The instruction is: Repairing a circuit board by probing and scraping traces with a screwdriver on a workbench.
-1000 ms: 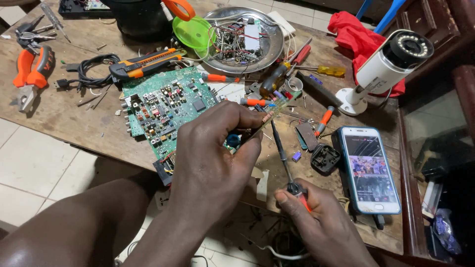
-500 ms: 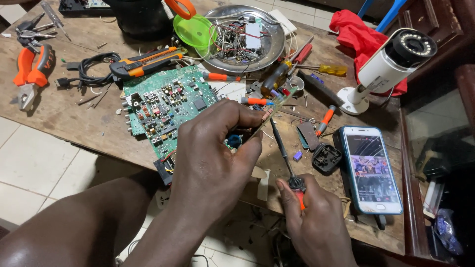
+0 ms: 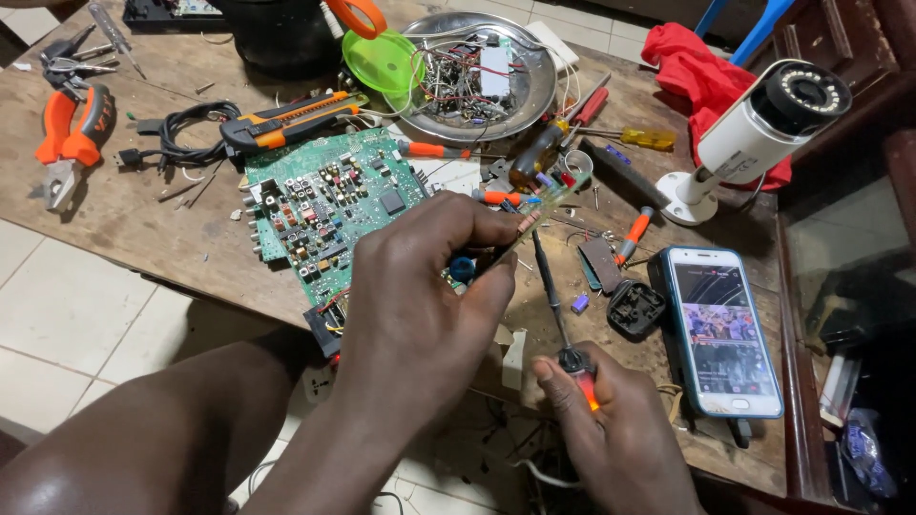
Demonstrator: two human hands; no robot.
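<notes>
Orange pliers (image 3: 67, 138) lie far left on wooden table (image 3: 143, 229); big green circuit board (image 3: 329, 205) flat beside. Left hand (image 3: 420, 315) fingers closed around small strip board (image 3: 530, 217), lifted, tilted, probably to expose joints. Right hand (image 3: 620, 434) fist closed on soldering iron (image 3: 555, 300), tip up near strip. Phone (image 3: 723, 329) at right

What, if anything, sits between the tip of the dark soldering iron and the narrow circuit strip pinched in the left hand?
Nothing visible. The soldering iron in the right hand rises straight to the narrow circuit strip held by the left hand.
</notes>
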